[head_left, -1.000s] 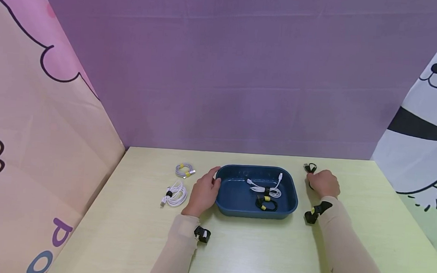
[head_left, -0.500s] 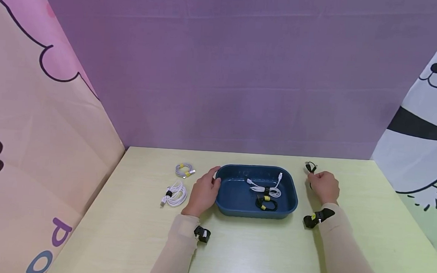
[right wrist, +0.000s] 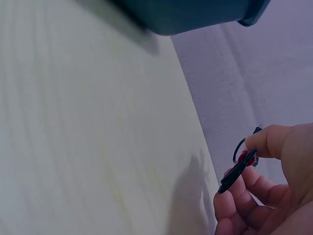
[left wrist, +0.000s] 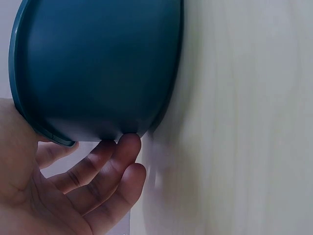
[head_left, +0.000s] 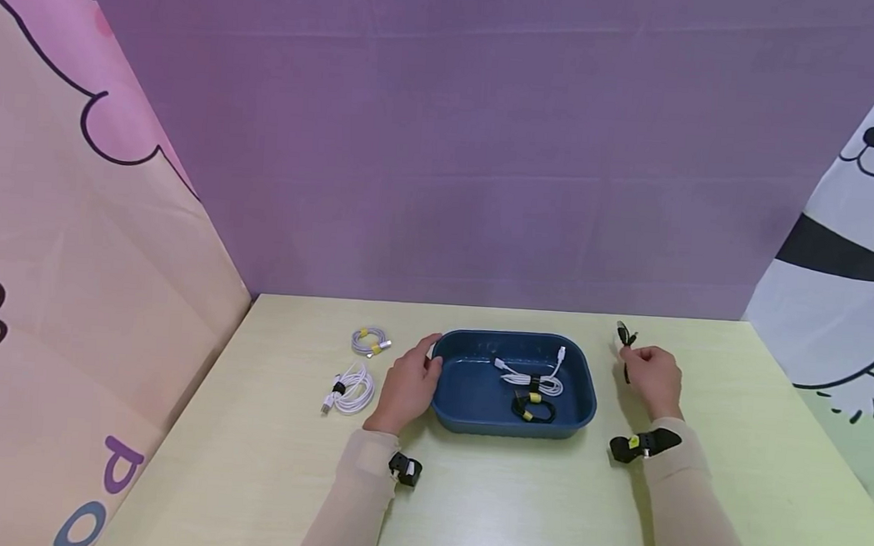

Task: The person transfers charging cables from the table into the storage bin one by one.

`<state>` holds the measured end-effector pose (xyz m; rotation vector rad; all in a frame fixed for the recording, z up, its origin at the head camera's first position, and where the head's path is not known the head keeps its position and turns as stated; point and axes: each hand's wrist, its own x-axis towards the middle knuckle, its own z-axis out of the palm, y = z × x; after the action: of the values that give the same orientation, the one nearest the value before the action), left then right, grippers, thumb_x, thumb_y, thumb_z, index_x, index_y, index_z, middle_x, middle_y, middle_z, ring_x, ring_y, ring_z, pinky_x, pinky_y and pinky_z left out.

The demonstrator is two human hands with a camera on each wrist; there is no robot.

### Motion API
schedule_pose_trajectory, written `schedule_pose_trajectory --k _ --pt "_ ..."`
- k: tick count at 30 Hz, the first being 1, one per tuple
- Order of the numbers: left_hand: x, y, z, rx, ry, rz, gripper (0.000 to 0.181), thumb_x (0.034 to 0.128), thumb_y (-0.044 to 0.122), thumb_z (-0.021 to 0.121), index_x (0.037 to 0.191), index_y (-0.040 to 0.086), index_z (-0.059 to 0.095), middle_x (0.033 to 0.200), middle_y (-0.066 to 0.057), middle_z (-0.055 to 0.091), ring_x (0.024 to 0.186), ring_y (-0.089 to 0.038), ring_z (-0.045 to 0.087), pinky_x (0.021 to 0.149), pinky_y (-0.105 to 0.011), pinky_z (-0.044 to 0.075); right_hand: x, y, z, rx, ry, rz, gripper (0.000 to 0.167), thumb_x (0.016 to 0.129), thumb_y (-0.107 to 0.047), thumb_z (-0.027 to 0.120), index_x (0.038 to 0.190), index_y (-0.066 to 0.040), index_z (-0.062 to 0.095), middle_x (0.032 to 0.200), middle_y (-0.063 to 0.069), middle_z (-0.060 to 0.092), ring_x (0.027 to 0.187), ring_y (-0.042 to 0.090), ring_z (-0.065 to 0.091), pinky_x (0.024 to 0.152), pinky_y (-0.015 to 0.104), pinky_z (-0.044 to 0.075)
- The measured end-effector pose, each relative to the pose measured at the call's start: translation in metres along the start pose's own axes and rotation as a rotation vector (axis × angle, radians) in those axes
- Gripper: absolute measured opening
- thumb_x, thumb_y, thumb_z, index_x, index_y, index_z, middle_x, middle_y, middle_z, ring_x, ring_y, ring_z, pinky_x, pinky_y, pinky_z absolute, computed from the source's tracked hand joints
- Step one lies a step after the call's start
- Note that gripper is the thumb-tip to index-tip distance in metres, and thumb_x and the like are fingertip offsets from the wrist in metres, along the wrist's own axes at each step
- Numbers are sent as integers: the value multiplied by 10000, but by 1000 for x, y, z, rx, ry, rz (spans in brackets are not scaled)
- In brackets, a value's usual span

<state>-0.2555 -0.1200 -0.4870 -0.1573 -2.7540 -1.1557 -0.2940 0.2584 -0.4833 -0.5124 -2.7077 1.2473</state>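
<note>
My left hand (head_left: 407, 386) grips the left end of a dark blue plastic basin (head_left: 473, 427), thumb at the rim. In the left wrist view its fingertips (left wrist: 129, 144) touch the basin's outer wall. Inside the basin lie a bundled white cable (head_left: 531, 380) and a coiled black cable with yellow ties (head_left: 541, 412). Right of the basin, my right hand (head_left: 654, 380) pinches a bundled black cable (head_left: 627, 338) between thumb and fingers. A red tie (right wrist: 247, 157) shows on that cable in the right wrist view, where it is held off the table.
Left of the basin lie a coiled grey cable with yellow ties (head_left: 369, 341) and a coiled white cable with a black tie (head_left: 352, 390). All stand on a pale wooden table (head_left: 497, 510). A purple cloth (head_left: 490, 143) hangs behind the table's far edge.
My right hand has lifted the black cable slightly, and the cable has turned more upright in its fingers. The left hand and the basin stay in place.
</note>
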Motion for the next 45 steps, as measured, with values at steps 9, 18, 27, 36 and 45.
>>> schedule_pose_trajectory --k 9,18,27,36,45 --pt "-2 1 -1 -2 -4 -9 432 1066 222 525 1492 153 512 878 -48 647 683 -151 547 607 -300 450 -6 -7 -1 61 -25 45 417 1029 -347 524 1155 32 643 929 99 624 883 258 528 713 320 390" --pt "0 -1 0 2 0 1 433 1069 233 517 1495 158 511 868 -40 652 664 -140 546 602 -299 450 -11 -16 -6 112 -17 18 434 1040 -388 501 1162 9 625 1023 132 606 949 273 513 742 332 387" --pt "0 -1 1 -2 -6 -2 433 1073 234 513 1498 153 507 872 -43 650 667 -137 543 596 -289 451 -15 -22 -8 179 39 -29 385 1020 -381 558 1076 -9 640 886 -33 571 926 220 503 742 322 380" --pt "0 -1 0 1 -2 11 432 1072 233 516 1496 149 510 864 -39 659 655 -129 547 587 -293 452 -20 -29 -12 210 26 -56 378 1025 -403 554 1084 -36 624 922 -42 556 941 192 493 753 320 386" --pt "-1 -1 -1 6 2 16 428 1068 221 520 1488 142 516 875 -46 660 669 -137 550 600 -296 452 -24 -36 -17 254 31 -96 393 1035 -410 547 1133 -35 612 931 -58 559 948 177 494 762 329 389"
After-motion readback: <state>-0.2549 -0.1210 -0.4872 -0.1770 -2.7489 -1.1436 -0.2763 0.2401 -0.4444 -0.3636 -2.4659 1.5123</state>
